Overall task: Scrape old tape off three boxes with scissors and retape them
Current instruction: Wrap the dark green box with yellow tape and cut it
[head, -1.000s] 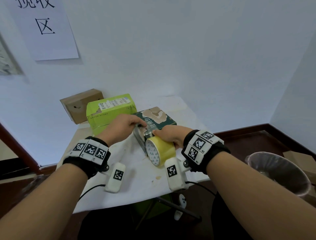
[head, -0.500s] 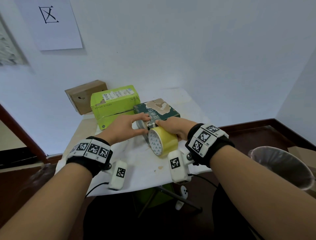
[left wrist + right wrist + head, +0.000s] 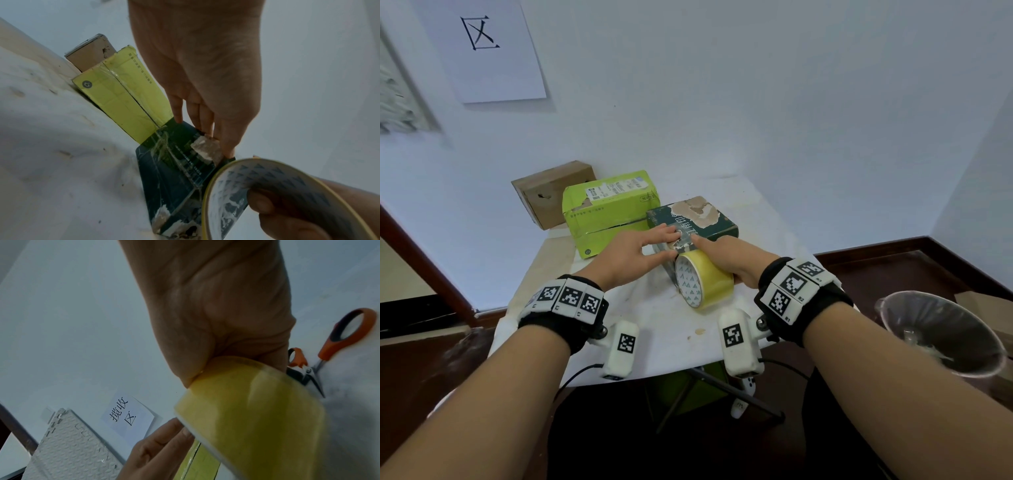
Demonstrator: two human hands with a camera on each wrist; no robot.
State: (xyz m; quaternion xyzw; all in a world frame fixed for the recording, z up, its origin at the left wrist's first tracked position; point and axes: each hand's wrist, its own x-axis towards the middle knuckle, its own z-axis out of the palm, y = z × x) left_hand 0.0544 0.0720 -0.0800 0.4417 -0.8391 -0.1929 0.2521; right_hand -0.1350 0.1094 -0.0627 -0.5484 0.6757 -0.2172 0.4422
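Dark green box: rectangular dark green cardboard box (image 3: 695,219) with torn pale patches on top, lying on the white-covered table (image 3: 664,329), right of the green one and touching it; white characters printed on top, too small to read.
Lime box: lime green cardboard box (image 3: 607,205), closed, with white shipping label on top, print not readable; clear tape along the front seam, seen in the left wrist view; small round dark logo at the lower front corner.
Brown box: plain brown cardboard box (image 3: 551,192) at the back left, against the wall, just behind the lime one; small torn hole in the side.
Tape: yellow roll of packing tape (image 3: 703,279), standing on edge at the near side of the dark green box; inner core printed with grey triangles.
Left hand (image 3: 631,255): released, fingers straight, tips pressing on the near top edge of the dark green box.
Right hand (image 3: 729,255): grasping the tape roll, thumb inside the core, index finger stretched onto the box.
Scissors: orange-handled scissors (image 3: 329,344) lying on the table, right of the roll.
Bin: round bin with clear plastic liner (image 3: 941,339) on the floor at the right; contents cannot tell.
Wall sheet: white paper sheet (image 3: 128,417) with black writing "揽收区".
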